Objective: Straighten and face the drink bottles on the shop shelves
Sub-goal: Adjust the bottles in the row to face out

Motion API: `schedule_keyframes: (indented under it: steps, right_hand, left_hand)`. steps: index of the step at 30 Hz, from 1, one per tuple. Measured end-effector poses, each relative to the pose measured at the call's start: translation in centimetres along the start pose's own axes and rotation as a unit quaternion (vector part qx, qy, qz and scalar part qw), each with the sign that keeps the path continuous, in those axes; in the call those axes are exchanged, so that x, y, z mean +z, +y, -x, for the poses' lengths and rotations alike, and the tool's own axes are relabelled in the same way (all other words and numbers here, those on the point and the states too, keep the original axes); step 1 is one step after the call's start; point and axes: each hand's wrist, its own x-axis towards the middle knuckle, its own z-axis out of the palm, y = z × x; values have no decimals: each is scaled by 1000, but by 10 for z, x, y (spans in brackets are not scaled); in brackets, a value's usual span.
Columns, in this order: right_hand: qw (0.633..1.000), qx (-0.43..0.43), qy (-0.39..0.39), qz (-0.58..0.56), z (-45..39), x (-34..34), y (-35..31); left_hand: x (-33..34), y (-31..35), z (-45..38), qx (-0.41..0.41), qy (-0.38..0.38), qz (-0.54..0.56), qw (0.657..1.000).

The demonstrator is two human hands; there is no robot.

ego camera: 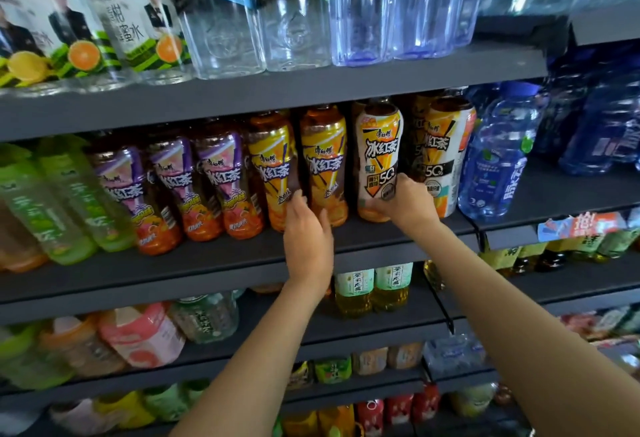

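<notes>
Right hand (408, 204) fingers grip the white tea bottle (379, 159) low on the middle shelf (207, 260), left hand (306, 229) fingers spread on the yellow bottles (323, 163); most labels face front, tilted rows left of the fingers remain.

Your right hand (405, 206) covers the foot of the white iced-tea bottle (379, 156), whose cap the shelf edge (273, 97) above it hides. Left of that bottle, the green bottles (52, 201) blur. Above it, the soda bottles (256, 11) are cut off at the picture's top.
</notes>
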Motion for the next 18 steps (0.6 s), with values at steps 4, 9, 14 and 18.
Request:
schedule_keyframes:
  steps: [4, 9, 14, 18]
  right_hand:
    - [1000, -5, -9, -14, -3, 1, 0]
    - [1000, 5, -6, -15, -2, 2, -1]
    - [1000, 23, -13, -14, -3, 2, -8]
    - [1000, 14, 6, 16, 12, -2, -9]
  left_hand:
    - [11, 7, -13, -25, -33, -39, 998]
    - [20, 16, -26, -95, -25, -74, 992]
    - [20, 12, -25, -79, -28, -65, 994]
    - [9, 12, -18, -56, 18, -8, 998]
